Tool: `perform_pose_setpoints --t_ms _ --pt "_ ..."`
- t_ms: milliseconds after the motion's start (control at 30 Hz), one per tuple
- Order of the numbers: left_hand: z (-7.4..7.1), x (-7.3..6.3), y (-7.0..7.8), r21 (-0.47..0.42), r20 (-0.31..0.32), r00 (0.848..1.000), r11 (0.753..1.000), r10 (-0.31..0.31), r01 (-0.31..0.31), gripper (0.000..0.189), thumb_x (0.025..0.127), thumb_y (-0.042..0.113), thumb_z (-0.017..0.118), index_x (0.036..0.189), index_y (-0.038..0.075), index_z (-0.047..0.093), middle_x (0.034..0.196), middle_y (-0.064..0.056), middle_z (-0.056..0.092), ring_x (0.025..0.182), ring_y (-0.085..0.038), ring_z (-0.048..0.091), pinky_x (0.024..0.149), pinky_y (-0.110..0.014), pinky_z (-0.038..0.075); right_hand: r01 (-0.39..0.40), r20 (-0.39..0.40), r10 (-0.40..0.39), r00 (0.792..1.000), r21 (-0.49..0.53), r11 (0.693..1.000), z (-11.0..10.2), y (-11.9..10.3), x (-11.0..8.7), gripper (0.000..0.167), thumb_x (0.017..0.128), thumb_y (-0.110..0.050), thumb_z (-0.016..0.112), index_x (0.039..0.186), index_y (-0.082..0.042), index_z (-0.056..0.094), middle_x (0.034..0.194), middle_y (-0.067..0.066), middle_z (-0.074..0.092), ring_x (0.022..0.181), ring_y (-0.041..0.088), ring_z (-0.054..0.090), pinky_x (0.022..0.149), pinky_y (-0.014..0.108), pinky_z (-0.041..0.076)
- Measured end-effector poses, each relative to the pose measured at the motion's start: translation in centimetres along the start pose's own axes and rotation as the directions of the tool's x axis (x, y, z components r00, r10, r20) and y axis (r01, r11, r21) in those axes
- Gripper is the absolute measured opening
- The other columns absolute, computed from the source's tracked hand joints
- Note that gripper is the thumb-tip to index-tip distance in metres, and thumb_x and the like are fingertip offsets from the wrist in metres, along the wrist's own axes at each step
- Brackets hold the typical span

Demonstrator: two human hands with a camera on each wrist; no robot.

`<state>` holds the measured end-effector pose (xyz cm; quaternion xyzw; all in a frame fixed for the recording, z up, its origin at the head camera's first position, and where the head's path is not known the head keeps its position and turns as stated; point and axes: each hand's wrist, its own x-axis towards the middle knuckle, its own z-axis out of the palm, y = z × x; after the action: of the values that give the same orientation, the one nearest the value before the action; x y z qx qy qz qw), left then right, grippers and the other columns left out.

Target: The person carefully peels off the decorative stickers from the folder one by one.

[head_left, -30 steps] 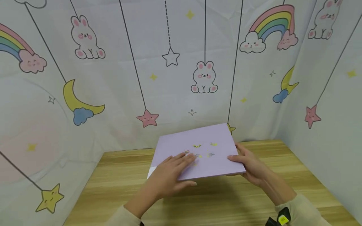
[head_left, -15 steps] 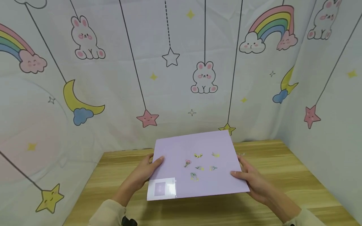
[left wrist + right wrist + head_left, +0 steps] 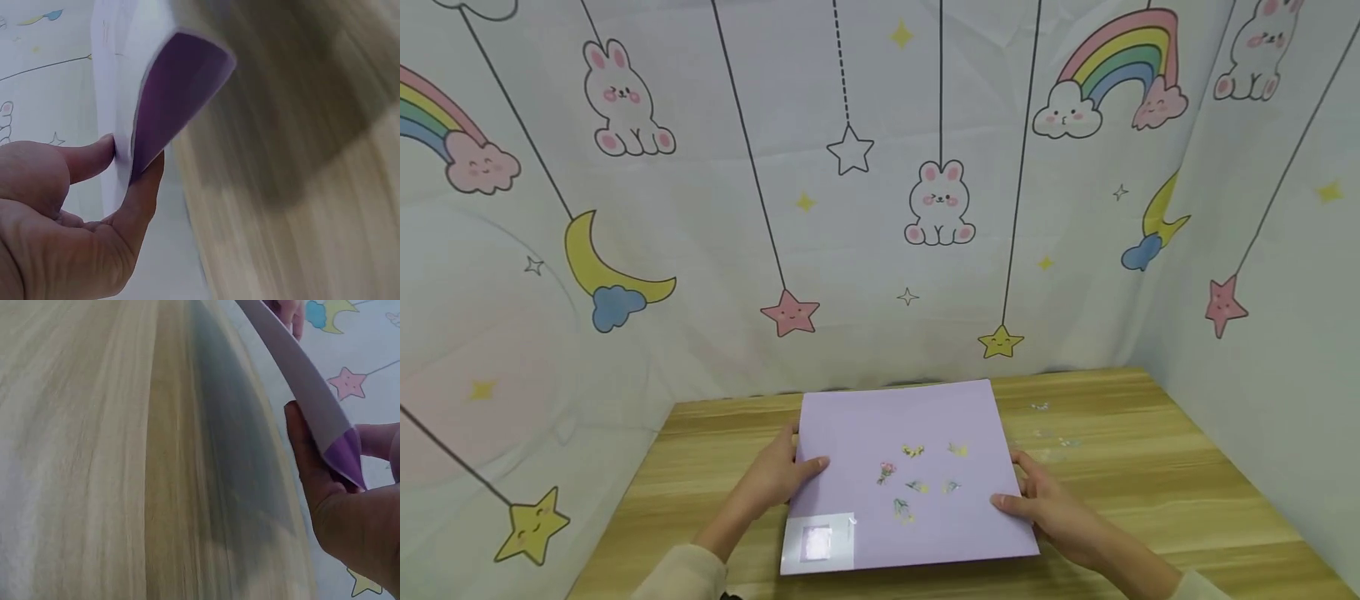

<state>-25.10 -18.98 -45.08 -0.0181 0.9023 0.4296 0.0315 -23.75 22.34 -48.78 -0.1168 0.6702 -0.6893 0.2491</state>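
A thin, flat lilac folder-like sheet point(image 3: 850, 433) is held tilted above the table in the head view. Several small flower stickers point(image 3: 887, 472) in pink, yellow and green show on its face, and a shiny whitish label point(image 3: 841, 550) marks its lower left corner. My left hand point(image 3: 772, 472) grips the left edge, thumb on top and fingers beneath. At the right edge my right hand point(image 3: 1063, 510) pinches it the same way. Both wrist views show darker purple corners point(image 3: 181, 81) on the underside, with the left hand point(image 3: 81, 219) and right hand point(image 3: 356, 512) around the edges.
A wood-grain table point(image 3: 1150, 475) lies below. Small pale, see-through scraps point(image 3: 1067, 442) lie on it to the right of the sheet. A white cloth backdrop point(image 3: 865, 250) with printed rabbits, stars and rainbows stands behind and at both sides.
My left hand has gone from resting on the stickers to gripping the left edge. The sheet has come down and nearer, uncovering the scraps on the table; the right hand keeps its grip.
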Motion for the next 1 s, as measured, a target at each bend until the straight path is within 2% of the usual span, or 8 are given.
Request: perform_pose_setpoints --t_ms 167,367,433,500,633,767,900,1000 --pt "0.7 -0.4 -0.9 0.135 -0.026 0.999 0.991 0.024 -0.021 0.075 0.096 0.022 0.081 0.146 -0.016 0.041 0.131 -0.040 0.061 0.116 -0.048 0.067 0.090 -0.056 0.058 -0.038 -0.020 0.035 0.999 -0.143 0.989 0.1 0.6 0.2 0.080 0.102 -0.018 0.073 0.159 0.004 0.021 0.109 0.019 0.073 0.092 0.038 0.077 0.073 0.049 0.064" --pt "1.6 -0.8 -1.9 0.237 0.001 1.000 0.971 0.014 -0.014 0.079 0.091 0.024 0.085 0.138 -0.023 0.043 0.121 -0.043 0.063 0.110 -0.051 0.068 0.091 -0.058 0.057 0.006 0.005 -0.005 1.000 -0.311 0.950 0.4 1.2 0.0 0.079 0.099 -0.014 0.076 0.153 0.017 0.027 0.105 0.017 0.076 0.081 0.034 0.077 0.064 0.045 0.063" --pt "1.9 -1.0 -2.1 0.262 0.017 1.000 0.965 -0.008 0.003 0.081 0.091 0.024 0.086 0.138 -0.025 0.042 0.116 -0.043 0.063 0.102 -0.047 0.071 0.085 -0.054 0.060 0.030 0.030 -0.020 0.999 -0.358 0.933 0.5 1.3 0.1 0.076 0.099 -0.014 0.076 0.151 0.020 0.031 0.100 0.016 0.078 0.078 0.032 0.077 0.061 0.043 0.063" --pt "2.0 -1.1 -2.3 0.269 0.029 0.999 0.963 -0.031 0.022 0.083 0.091 0.024 0.085 0.140 -0.026 0.039 0.110 -0.043 0.063 0.087 -0.041 0.073 0.072 -0.049 0.063 0.050 0.048 -0.033 0.998 -0.411 0.910 0.6 1.3 0.1 0.069 0.099 -0.015 0.076 0.146 0.020 0.039 0.091 0.014 0.078 0.072 0.030 0.076 0.058 0.039 0.062" --pt "2.1 -1.5 -2.4 0.234 0.040 0.998 0.971 -0.048 0.037 0.082 0.092 0.019 0.084 0.141 -0.026 0.037 0.096 -0.040 0.064 0.055 -0.027 0.068 0.044 -0.037 0.057 0.083 0.071 -0.055 0.996 -0.503 0.860 0.7 1.3 0.2 0.052 0.099 -0.018 0.077 0.132 0.014 0.053 0.076 0.009 0.073 0.060 0.023 0.072 0.048 0.034 0.057" --pt "2.0 -1.8 -2.3 0.238 0.036 0.999 0.971 -0.031 0.022 0.076 0.090 0.016 0.085 0.135 -0.027 0.041 0.091 -0.036 0.064 0.049 -0.025 0.065 0.040 -0.035 0.054 0.096 0.079 -0.062 0.995 -0.571 0.815 0.8 1.2 0.1 0.043 0.098 -0.021 0.079 0.122 0.009 0.060 0.072 0.005 0.068 0.053 0.016 0.064 0.044 0.028 0.051" --pt "2.1 -2.0 -2.1 0.261 0.036 0.999 0.965 -0.030 0.019 0.077 0.089 0.015 0.085 0.134 -0.029 0.041 0.092 -0.037 0.063 0.048 -0.026 0.065 0.039 -0.035 0.053 0.102 0.069 -0.075 0.995 -0.623 0.776 0.9 1.2 0.1 0.037 0.097 -0.020 0.079 0.117 0.007 0.062 0.074 0.003 0.065 0.058 0.013 0.061 0.048 0.027 0.048" --pt "2.4 -1.9 -2.1 0.288 0.035 0.999 0.957 -0.040 0.029 0.081 0.090 0.017 0.086 0.136 -0.030 0.038 0.095 -0.039 0.063 0.047 -0.026 0.065 0.039 -0.034 0.053 0.093 0.046 -0.083 0.995 -0.673 0.733 1.0 1.2 0.1 0.036 0.096 -0.023 0.080 0.113 0.004 0.063 0.075 0.002 0.063 0.062 0.013 0.060 0.052 0.028 0.048"
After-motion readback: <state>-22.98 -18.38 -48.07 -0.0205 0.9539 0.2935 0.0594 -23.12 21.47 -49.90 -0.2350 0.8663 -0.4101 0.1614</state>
